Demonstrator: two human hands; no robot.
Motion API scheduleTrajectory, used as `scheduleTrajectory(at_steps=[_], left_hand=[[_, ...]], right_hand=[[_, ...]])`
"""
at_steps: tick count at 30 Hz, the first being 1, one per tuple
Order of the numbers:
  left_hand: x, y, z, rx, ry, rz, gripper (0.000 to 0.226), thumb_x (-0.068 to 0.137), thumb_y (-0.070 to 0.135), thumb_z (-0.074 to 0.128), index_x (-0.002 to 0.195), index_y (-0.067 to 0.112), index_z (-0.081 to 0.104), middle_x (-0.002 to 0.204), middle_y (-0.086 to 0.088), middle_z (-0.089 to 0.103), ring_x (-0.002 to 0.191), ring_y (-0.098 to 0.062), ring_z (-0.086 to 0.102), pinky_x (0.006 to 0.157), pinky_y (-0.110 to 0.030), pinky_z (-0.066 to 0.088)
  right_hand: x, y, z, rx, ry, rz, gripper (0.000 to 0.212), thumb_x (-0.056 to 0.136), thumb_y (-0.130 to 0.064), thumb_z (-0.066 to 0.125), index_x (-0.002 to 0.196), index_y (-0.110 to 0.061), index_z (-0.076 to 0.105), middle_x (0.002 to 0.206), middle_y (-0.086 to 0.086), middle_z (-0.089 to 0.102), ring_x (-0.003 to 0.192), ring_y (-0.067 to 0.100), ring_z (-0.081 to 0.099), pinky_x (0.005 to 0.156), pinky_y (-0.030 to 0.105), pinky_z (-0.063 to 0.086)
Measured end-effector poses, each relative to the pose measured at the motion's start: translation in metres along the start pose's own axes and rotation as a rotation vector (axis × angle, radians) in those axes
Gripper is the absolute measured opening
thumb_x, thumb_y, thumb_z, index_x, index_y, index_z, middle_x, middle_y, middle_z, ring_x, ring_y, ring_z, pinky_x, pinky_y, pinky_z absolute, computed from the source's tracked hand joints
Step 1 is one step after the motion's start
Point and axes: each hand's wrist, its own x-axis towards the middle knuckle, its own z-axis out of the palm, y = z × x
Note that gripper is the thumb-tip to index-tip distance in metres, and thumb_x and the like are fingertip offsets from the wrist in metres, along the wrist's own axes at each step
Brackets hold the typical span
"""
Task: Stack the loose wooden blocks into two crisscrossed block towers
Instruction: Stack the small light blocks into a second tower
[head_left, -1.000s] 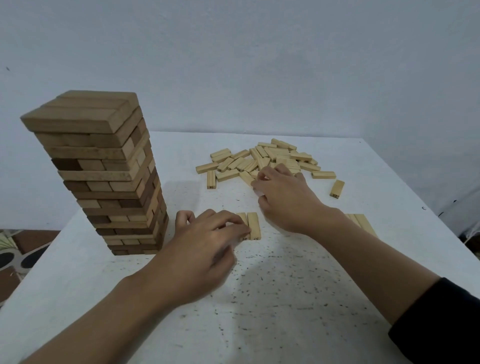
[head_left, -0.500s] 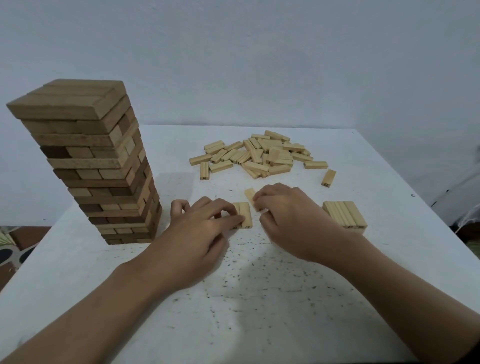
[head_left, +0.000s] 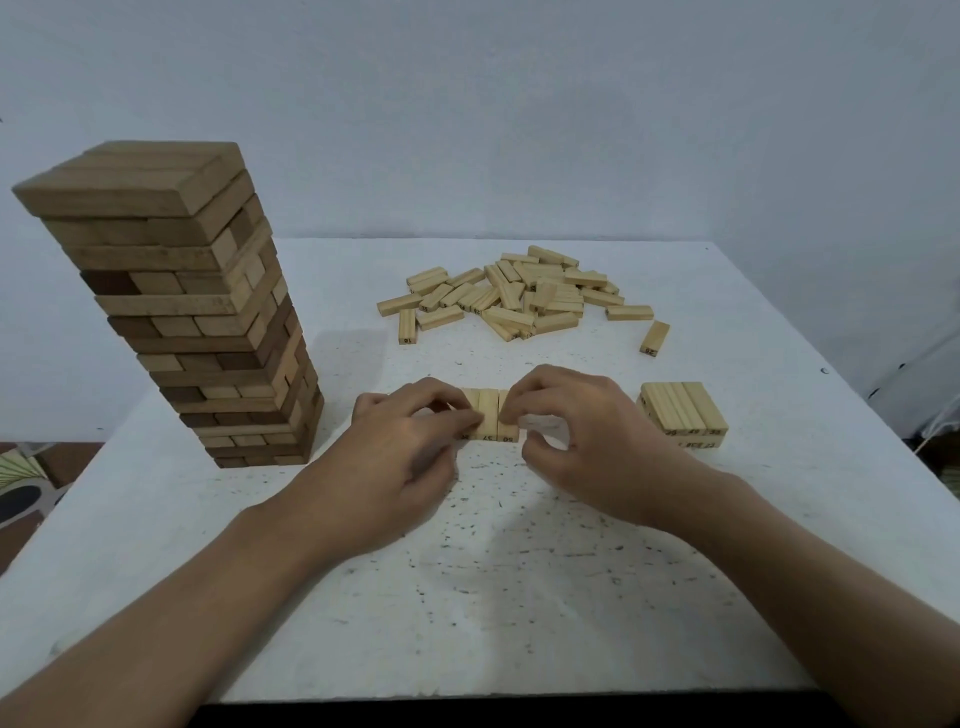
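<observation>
While tall tower is seen at frame left, row of three blocks at desk centre is pinched from both sides: left hand fingers and right hand fingers closed against it. Loose pile is seen beyond; small stack at right.

Pale blocks lie flat side by side; loose pile behind

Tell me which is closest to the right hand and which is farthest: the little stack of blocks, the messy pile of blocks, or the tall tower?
From the right hand, in the head view:
1. Little stack, just to its right on the table.
2. Messy pile, behind it, toward the wall.
3. Tall tower, far left, past the left hand.
</observation>
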Motion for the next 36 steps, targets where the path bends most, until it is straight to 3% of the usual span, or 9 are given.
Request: scheduleTrajectory(at_steps=[3, 6, 10, 14, 18, 21, 27, 31, 36], left_hand=[[-0.001, -0.001, 0.000, -0.041, 0.049, -0.047, 0.030, 0.099, 0.031, 0.054, 0.125, 0.031, 0.067, 0.117, 0.019, 0.052, 0.105, -0.009, 0.056, 0.092, -0.042, 0.046], [-0.003, 0.001, -0.001, -0.016, 0.072, -0.096, 0.034, 0.101, 0.045, 0.047, 0.128, 0.033, 0.065, 0.113, 0.021, 0.053, 0.106, -0.003, 0.054, 0.095, -0.037, 0.039], [-0.003, 0.005, 0.000, 0.061, 0.037, -0.101, 0.039, 0.100, 0.056, 0.043, 0.129, 0.036, 0.061, 0.115, 0.025, 0.054, 0.113, 0.005, 0.044, 0.096, -0.034, 0.029], [0.001, 0.012, 0.000, 0.061, 0.038, -0.110, 0.048, 0.095, 0.068, 0.043, 0.130, 0.037, 0.057, 0.115, 0.023, 0.054, 0.109, 0.004, 0.042, 0.094, -0.032, 0.026], [0.005, 0.020, 0.001, 0.060, 0.036, -0.152, 0.052, 0.090, 0.075, 0.049, 0.130, 0.043, 0.040, 0.109, 0.023, 0.049, 0.102, 0.000, 0.038, 0.096, -0.034, 0.027], [0.007, 0.021, 0.003, 0.087, 0.037, -0.160, 0.050, 0.089, 0.075, 0.050, 0.125, 0.042, 0.038, 0.107, 0.022, 0.046, 0.100, -0.002, 0.039, 0.096, -0.037, 0.029], [0.007, 0.019, 0.004, 0.072, 0.051, -0.172, 0.040, 0.091, 0.067, 0.055, 0.116, 0.041, 0.039, 0.101, 0.023, 0.047, 0.098, -0.004, 0.040, 0.094, -0.038, 0.028], [0.005, 0.019, 0.002, 0.057, 0.052, -0.190, 0.039, 0.091, 0.066, 0.056, 0.116, 0.041, 0.040, 0.103, 0.024, 0.049, 0.103, 0.001, 0.040, 0.095, -0.038, 0.027], [0.005, 0.018, -0.001, 0.040, 0.033, -0.200, 0.041, 0.089, 0.067, 0.057, 0.117, 0.042, 0.041, 0.107, 0.033, 0.043, 0.116, 0.020, 0.021, 0.090, -0.036, 0.024]], right_hand=[[-0.001, 0.003, 0.002, -0.012, 0.056, 0.041, 0.028, 0.089, -0.010, 0.066, 0.115, -0.013, 0.073, 0.108, -0.008, 0.063, 0.097, 0.003, 0.056, 0.083, 0.008, 0.041], [-0.003, 0.006, 0.006, -0.035, 0.077, 0.075, 0.028, 0.090, -0.010, 0.063, 0.116, -0.011, 0.073, 0.109, -0.007, 0.063, 0.097, 0.004, 0.057, 0.081, 0.007, 0.040], [-0.004, 0.007, 0.010, -0.061, 0.076, 0.082, 0.026, 0.090, -0.009, 0.061, 0.113, -0.011, 0.073, 0.108, -0.008, 0.062, 0.099, 0.008, 0.056, 0.085, 0.022, 0.047], [-0.005, 0.008, 0.010, -0.054, 0.077, 0.099, 0.026, 0.092, -0.010, 0.059, 0.113, -0.014, 0.074, 0.117, -0.007, 0.059, 0.108, 0.007, 0.052, 0.085, 0.018, 0.042], [-0.006, 0.010, 0.009, -0.040, 0.039, 0.101, 0.032, 0.094, -0.008, 0.058, 0.122, -0.014, 0.072, 0.137, -0.001, 0.060, 0.126, 0.012, 0.052, 0.099, 0.028, 0.045], [-0.005, 0.010, 0.008, -0.030, 0.034, 0.106, 0.037, 0.094, -0.005, 0.058, 0.127, -0.014, 0.070, 0.142, 0.001, 0.059, 0.132, 0.013, 0.051, 0.109, 0.029, 0.042], [-0.005, 0.009, 0.008, -0.033, 0.017, 0.108, 0.038, 0.094, -0.007, 0.057, 0.130, -0.015, 0.068, 0.137, -0.004, 0.062, 0.127, 0.007, 0.052, 0.105, 0.016, 0.035], [-0.008, 0.010, 0.008, -0.030, 0.016, 0.113, 0.036, 0.095, -0.011, 0.058, 0.128, -0.018, 0.069, 0.130, -0.010, 0.062, 0.119, 0.001, 0.051, 0.093, 0.005, 0.031], [-0.010, 0.009, 0.008, -0.006, 0.026, 0.113, 0.032, 0.093, -0.013, 0.060, 0.122, -0.023, 0.072, 0.109, -0.012, 0.058, 0.104, 0.004, 0.052, 0.086, 0.016, 0.041]])
